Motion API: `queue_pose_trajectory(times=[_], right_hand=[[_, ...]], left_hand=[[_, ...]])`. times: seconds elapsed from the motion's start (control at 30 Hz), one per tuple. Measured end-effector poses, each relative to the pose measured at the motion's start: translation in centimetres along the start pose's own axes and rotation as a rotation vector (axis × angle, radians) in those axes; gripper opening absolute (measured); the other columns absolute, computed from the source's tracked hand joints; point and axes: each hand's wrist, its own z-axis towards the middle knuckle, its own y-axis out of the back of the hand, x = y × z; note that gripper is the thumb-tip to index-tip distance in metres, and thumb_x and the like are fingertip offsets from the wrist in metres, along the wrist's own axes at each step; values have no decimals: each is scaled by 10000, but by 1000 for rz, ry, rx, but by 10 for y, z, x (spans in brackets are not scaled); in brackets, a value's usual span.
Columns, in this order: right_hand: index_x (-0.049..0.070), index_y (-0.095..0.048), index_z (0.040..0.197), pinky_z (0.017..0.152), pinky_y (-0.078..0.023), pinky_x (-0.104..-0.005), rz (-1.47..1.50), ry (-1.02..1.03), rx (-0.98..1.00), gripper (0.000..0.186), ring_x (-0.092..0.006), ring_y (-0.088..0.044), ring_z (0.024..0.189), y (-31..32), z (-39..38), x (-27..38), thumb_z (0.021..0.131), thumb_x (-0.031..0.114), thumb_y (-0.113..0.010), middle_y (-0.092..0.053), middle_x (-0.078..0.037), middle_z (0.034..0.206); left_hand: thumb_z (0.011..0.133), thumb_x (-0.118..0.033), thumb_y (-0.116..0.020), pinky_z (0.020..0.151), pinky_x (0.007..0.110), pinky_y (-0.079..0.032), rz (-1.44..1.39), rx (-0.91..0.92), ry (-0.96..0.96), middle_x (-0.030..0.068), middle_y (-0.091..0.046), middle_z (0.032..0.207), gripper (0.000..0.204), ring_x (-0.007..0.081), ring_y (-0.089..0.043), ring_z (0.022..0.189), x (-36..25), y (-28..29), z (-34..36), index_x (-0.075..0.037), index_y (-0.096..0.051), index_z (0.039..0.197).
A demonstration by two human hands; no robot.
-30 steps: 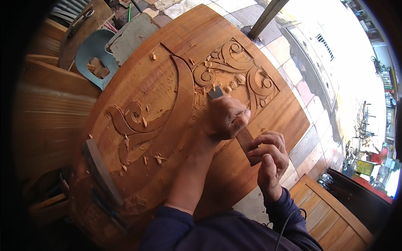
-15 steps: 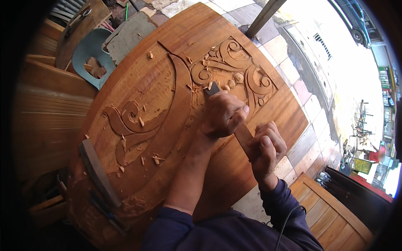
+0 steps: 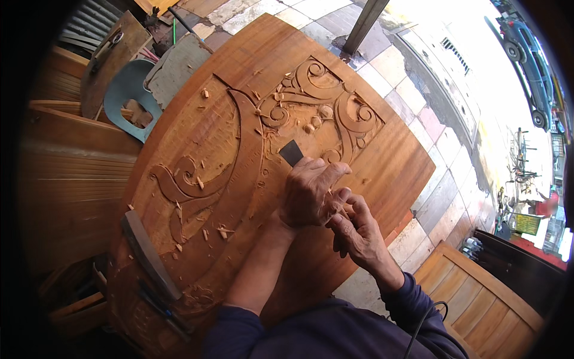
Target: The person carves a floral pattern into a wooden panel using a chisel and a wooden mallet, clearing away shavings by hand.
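Note:
My left hand [image 3: 310, 192] is wrapped around a chisel [image 3: 291, 154], whose flat dark blade sticks out past the knuckles. The blade tip is over the carved wooden panel [image 3: 394, 173], just below the scrollwork; whether it touches the wood I cannot tell. My right hand [image 3: 362, 234] is close against the left, its bent fingers and thumb at the chisel's handle end, which is mostly hidden between the hands. Beyond the blade, carved scrolls [image 3: 353, 119] and small round knobs [image 3: 325, 112] stand out from the recessed ground. Loose wood chips [image 3: 224, 231] lie on the panel.
A long curved dark block [image 3: 149, 254] and slim dark tools [image 3: 162, 308] lie on the panel's left side. A pale blue chair seat [image 3: 122, 99] stands far left. A post [image 3: 365, 27] rises from the tiled floor [image 3: 439, 203]. A slatted wooden panel [image 3: 478, 293] is at right.
The chisel blade has drawn back toward me from the scroll's edge. My right hand has come nearer the left and loosened from its fist. The view has shifted slightly.

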Motion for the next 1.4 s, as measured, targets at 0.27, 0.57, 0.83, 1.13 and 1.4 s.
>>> queue_pose_trajectory(times=[0.27,0.57,0.83,1.13,1.4], right_hand=[[53,-491,1517,429,-450,-242,51,-112,-36,429,-119,-616,529,-4,8,24,1174,301,-561,-670,-71,967],[61,-467,1580,423,-462,-276,99,-113,-47,519,-126,-613,539,-6,16,38,1164,351,-577,-644,-78,964],[10,-811,1038,1019,-510,-434,-521,774,-467,456,-329,-674,1113,2,-13,25,1096,367,-534,-762,-180,1138],[17,-762,863,912,-507,-397,-453,910,-476,365,-278,-676,965,3,0,12,1019,282,-566,-759,-134,965],[36,-766,844,899,-521,-426,-442,874,-461,321,-304,-684,959,-1,28,20,1002,271,-615,-778,-123,947]], left_hand=[[987,-377,-536,631,451,-415,-63,223,12,105,-534,609,433,330,-538,584,22,4,20,-75,-608,685],[990,-345,-493,597,453,-405,-191,163,68,114,-503,578,465,333,-526,549,31,-3,28,-68,-538,619],[1003,-325,-472,619,440,-444,-178,146,59,107,-538,591,462,323,-558,562,29,3,28,-68,-548,628],[1008,-340,-453,626,438,-455,-130,183,54,90,-574,588,478,316,-580,566,33,3,27,-74,-576,631],[1010,-348,-456,665,437,-459,-100,169,91,91,-573,580,475,312,-591,572,31,2,36,-82,-592,640]])
